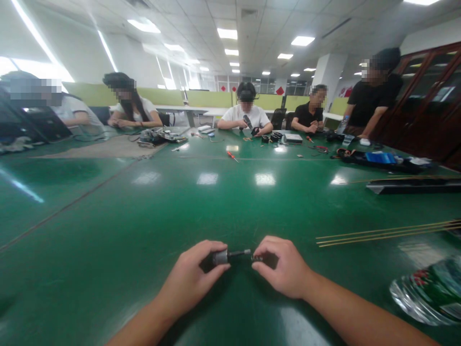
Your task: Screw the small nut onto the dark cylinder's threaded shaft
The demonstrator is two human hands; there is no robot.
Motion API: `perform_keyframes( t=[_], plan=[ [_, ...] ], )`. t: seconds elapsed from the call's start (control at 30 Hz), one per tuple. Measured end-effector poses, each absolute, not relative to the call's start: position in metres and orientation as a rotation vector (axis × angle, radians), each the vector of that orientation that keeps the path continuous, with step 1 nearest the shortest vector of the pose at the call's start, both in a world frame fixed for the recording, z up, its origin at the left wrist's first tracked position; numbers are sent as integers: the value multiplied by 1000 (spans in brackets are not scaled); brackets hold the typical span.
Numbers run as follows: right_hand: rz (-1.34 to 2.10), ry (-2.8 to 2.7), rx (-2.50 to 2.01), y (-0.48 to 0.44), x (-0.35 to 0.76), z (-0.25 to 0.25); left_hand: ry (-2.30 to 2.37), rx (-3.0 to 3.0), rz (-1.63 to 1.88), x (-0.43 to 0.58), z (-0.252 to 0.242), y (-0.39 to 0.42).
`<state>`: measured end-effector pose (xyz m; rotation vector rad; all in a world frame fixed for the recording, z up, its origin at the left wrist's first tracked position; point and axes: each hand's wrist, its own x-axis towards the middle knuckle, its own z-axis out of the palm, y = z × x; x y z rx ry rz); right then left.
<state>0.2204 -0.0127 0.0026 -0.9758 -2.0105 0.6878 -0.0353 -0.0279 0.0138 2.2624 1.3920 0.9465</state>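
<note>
Green counter [216,211] under ceiling lights [227,33]

Over the near part of the counter, a grey cylinder [220,257] with a thin shaft [237,253] is being held in the left hand [192,271], its fingers being parted by the cylinder's width. A small coil spring [257,258] is being pinched by the right hand [286,269], its fingers being nearly closed, just beside the shaft's tip. Rods [378,233] and a large bottle [432,290] are being supported at right.

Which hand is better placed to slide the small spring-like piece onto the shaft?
Probably the right hand: it pinches the spring-like piece just off the tip of the shaft, while the left hand holds the cylindrical base.
</note>
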Motion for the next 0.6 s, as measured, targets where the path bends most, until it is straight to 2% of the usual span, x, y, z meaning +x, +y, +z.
perform_keyframes(
  t=[0.27, 0.4, 0.6],
  plan=[
    [864, -1836, -997, -8, 221, 0, 1503, 2209, 1009, -37, 20, -26],
    [1094, -1591, -1010, 2, 223, -8, 1573, 1924, 1146, -40, 22, -21],
    [1197, -1444, -996, 11, 223, -17, 1501, 1573, 1250, -66, 42, -22]
  ],
)
